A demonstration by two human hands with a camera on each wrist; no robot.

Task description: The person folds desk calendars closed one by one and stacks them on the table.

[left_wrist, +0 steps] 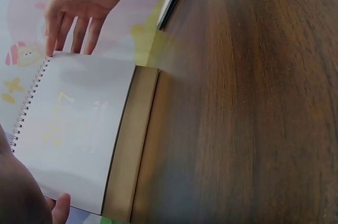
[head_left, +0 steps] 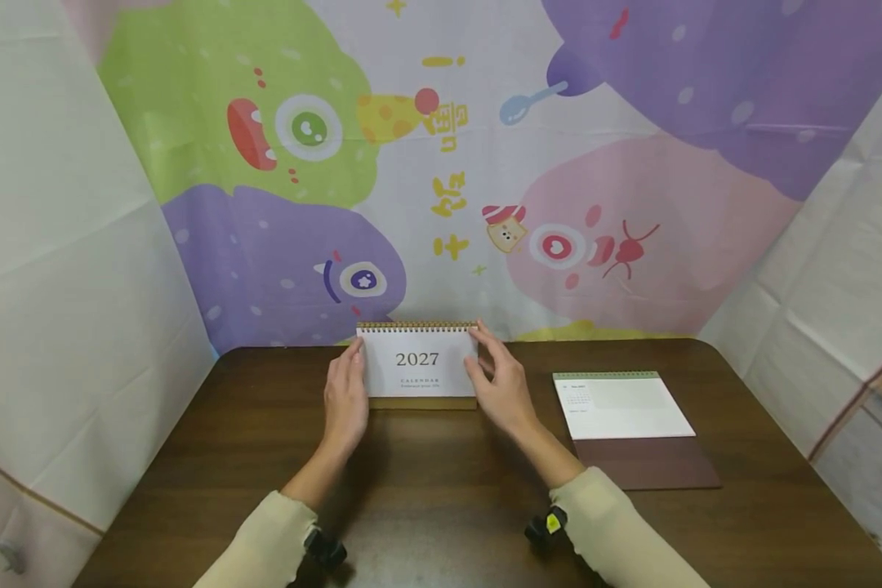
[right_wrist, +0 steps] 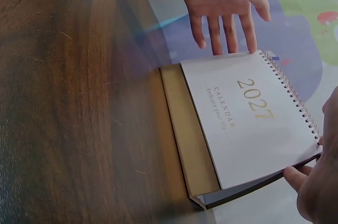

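Observation:
A white desk calendar (head_left: 417, 371) with "2027" on its cover stands on a gold-brown base near the table's back edge. A gold spiral binding (head_left: 417, 327) runs along its top. My left hand (head_left: 345, 400) is at its left side, with extended fingers touching that edge. On the opposite side, my right hand (head_left: 505, 388) has its index fingertip at the top corner and its thumb near the front right edge. The right wrist view shows the left fingers straight against the calendar (right_wrist: 227, 123). In the left wrist view, the right fingers also hang straight.
To the right lies a second calendar (head_left: 625, 408) with a green spiral, a white page and a dark brown base (head_left: 647, 464). Both are on a dark wooden table (head_left: 426, 490). Behind it hangs a cartoon-printed cloth (head_left: 448, 294), with white cloth walls (head_left: 66, 204) at the sides.

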